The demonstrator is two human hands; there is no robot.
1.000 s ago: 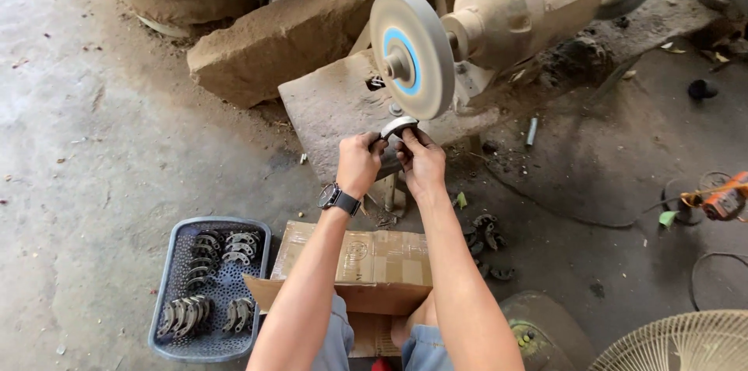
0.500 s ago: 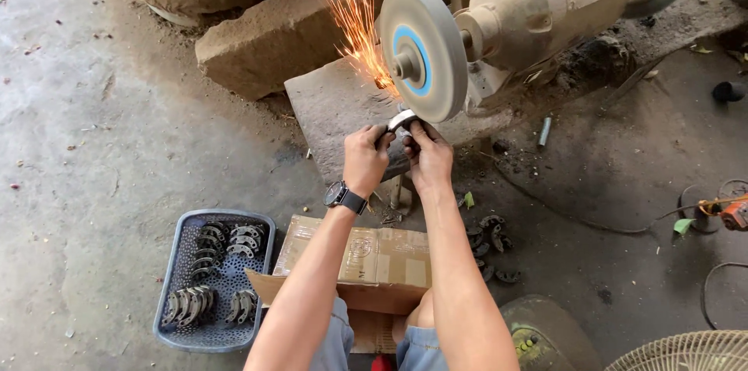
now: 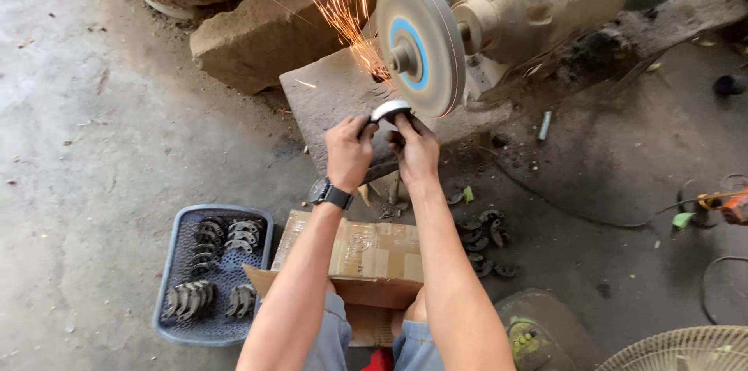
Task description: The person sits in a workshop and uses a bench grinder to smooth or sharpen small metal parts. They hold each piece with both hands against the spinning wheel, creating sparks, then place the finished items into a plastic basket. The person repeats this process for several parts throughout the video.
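My left hand (image 3: pixel 348 151) and my right hand (image 3: pixel 416 150) together grip a small curved metal part (image 3: pixel 388 111). The part is pressed up against the lower edge of a spinning grinding wheel (image 3: pixel 419 44) with a blue centre. Orange sparks (image 3: pixel 341 8) spray up and to the left from the contact point. The wheel is mounted on a dusty beige motor (image 3: pixel 545 1). A dark watch (image 3: pixel 330 193) sits on my left wrist.
A blue-grey plastic tray (image 3: pixel 176 262) of several curved metal parts lies at lower left. A cardboard box (image 3: pixel 366 250) rests over my knees. More parts (image 3: pixel 483 242) lie on the floor to the right. A stone block (image 3: pixel 265 36) sits behind; a fan grille (image 3: pixel 686 351) is at lower right.
Both hands lifted the curved part up to the wheel's edge. No sparks showed a second ago; now sparks fly up and left.
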